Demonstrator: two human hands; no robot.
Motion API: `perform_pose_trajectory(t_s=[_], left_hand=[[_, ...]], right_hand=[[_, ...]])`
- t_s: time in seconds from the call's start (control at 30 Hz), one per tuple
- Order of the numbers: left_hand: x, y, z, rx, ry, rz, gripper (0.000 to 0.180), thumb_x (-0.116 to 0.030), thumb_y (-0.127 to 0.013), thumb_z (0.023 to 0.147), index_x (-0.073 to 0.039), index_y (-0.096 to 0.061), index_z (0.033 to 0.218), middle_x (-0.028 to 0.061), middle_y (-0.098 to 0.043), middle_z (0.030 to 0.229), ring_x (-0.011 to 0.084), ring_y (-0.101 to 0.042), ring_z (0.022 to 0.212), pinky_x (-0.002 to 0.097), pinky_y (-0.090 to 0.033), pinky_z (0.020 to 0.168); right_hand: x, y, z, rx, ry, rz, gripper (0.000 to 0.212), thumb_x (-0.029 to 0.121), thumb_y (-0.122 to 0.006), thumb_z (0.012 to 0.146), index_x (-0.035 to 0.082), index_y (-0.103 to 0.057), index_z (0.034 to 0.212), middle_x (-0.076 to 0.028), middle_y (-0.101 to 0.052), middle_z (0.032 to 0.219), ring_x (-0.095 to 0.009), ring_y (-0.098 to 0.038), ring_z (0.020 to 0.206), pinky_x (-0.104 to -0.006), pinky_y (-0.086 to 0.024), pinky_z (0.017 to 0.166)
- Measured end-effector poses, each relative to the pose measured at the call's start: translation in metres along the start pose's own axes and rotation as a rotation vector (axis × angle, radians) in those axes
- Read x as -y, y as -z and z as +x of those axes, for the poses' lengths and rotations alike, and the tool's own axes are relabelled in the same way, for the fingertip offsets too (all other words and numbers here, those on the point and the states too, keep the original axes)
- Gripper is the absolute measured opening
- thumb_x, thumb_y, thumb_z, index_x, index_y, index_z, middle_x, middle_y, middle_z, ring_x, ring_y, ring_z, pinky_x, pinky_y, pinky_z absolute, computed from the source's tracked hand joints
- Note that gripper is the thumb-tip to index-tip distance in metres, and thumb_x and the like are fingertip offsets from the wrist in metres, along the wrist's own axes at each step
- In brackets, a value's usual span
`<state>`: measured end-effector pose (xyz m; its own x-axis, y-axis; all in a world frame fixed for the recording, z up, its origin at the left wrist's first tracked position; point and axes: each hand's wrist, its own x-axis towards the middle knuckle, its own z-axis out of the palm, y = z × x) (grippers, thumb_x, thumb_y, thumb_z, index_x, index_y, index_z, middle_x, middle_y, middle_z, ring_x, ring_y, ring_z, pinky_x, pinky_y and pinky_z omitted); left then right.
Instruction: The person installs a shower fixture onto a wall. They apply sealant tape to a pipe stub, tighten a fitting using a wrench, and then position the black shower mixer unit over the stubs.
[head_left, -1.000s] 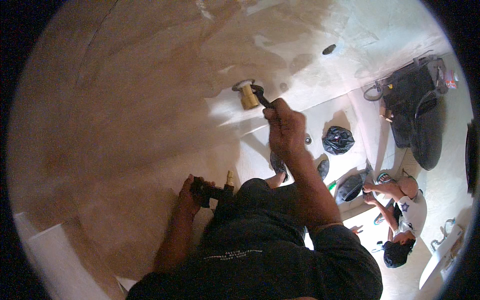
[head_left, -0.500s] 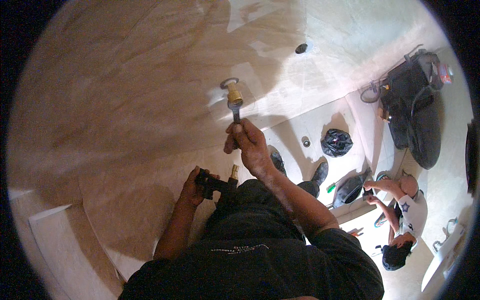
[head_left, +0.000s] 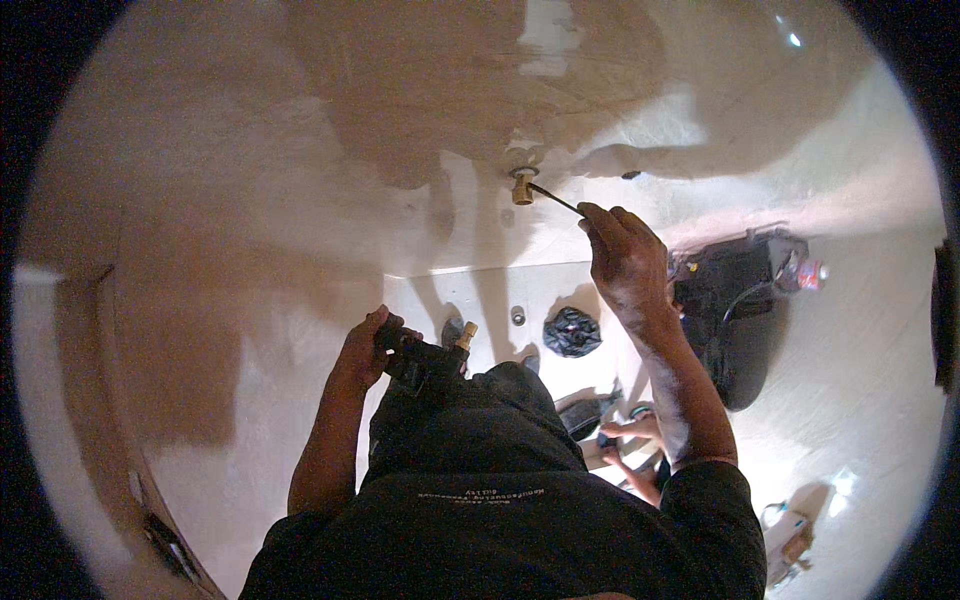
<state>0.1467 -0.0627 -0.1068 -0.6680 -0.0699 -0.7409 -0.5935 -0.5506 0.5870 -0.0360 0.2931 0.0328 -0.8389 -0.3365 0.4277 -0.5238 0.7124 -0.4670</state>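
A brass pipe fitting [head_left: 522, 190] sticks out of the tan wall [head_left: 400, 130], with a dark ring around its base. My right hand [head_left: 628, 255], fingers closed, grips the end of a slim dark wrench [head_left: 555, 198]. The wrench's far end meets the right side of the fitting, and its handle slants down to the right. Low and to the left, my left hand [head_left: 365, 345] is closed around a black tap body [head_left: 425, 365] held in front of my lap. A short brass connector [head_left: 467, 335] points up from the tap body's right end.
A round drain [head_left: 518, 316] and a crumpled black plastic bag [head_left: 572, 332] are on the floor. Farther right lies a large black bag [head_left: 735, 330] with a bottle [head_left: 811, 275] beside it. Another person's arms [head_left: 635, 430] show beyond my right arm. The wall has a dark hole [head_left: 631, 175].
My right hand has swung right, turning the wrench from pointing down toward me to slanting right. The view has shifted, so the other person is mostly hidden. My left hand still holds the tap body.
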Motion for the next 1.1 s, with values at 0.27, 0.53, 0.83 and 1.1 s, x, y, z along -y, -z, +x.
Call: perform_pose_trajectory(t_s=[0.27, 0.53, 0.83, 1.1], left_hand=[[0.05, -0.002, -0.026, 0.065, -0.094, -0.22, 0.049, -0.05, -0.062, 0.093, -0.003, -0.058, 0.106, 0.0165, -0.067, 0.097, 0.0332, -0.068, 0.091, 0.0482, -0.052, 0.081], [0.079, 0.002, -0.029, -0.009, -0.14, -0.436, 0.046, -0.042, -0.06, 0.097, 0.002, -0.057, 0.108, 0.0176, -0.066, 0.097, 0.0316, -0.066, 0.092, 0.0437, -0.053, 0.085], [0.076, 0.001, -0.04, 0.031, -0.159, -0.475, 0.046, -0.043, -0.055, 0.098, 0.002, -0.057, 0.107, 0.0187, -0.067, 0.096, 0.0336, -0.068, 0.089, 0.0464, -0.055, 0.086], [0.068, 0.014, -0.026, 0.094, -0.117, -0.407, 0.048, -0.046, -0.053, 0.1, 0.001, -0.063, 0.106, 0.0185, -0.069, 0.096, 0.0296, -0.068, 0.089, 0.0416, -0.054, 0.085]], right_hand=[[0.018, 0.031, 0.06, 0.263, 0.356, -0.414, 0.012, 0.019, -0.066, 0.091, 0.009, -0.068, 0.096, -0.011, -0.065, 0.077, -0.03, -0.066, 0.07, -0.0419, -0.054, 0.062], [0.065, 0.037, 0.112, 0.595, 0.69, -0.697, 0.007, 0.014, -0.066, 0.085, 0.008, -0.066, 0.089, -0.013, -0.068, 0.077, -0.031, -0.069, 0.073, -0.0437, -0.056, 0.067], [0.113, 0.022, 0.124, 0.687, 0.947, -0.829, 0.017, 0.01, -0.072, 0.077, 0.008, -0.069, 0.093, -0.013, -0.07, 0.08, -0.029, -0.071, 0.077, -0.0411, -0.057, 0.073], [0.128, -0.001, 0.137, 0.7, 0.92, -0.833, 0.018, 0.011, -0.074, 0.079, 0.01, -0.07, 0.097, -0.014, -0.071, 0.089, -0.031, -0.07, 0.09, -0.0409, -0.058, 0.083]])
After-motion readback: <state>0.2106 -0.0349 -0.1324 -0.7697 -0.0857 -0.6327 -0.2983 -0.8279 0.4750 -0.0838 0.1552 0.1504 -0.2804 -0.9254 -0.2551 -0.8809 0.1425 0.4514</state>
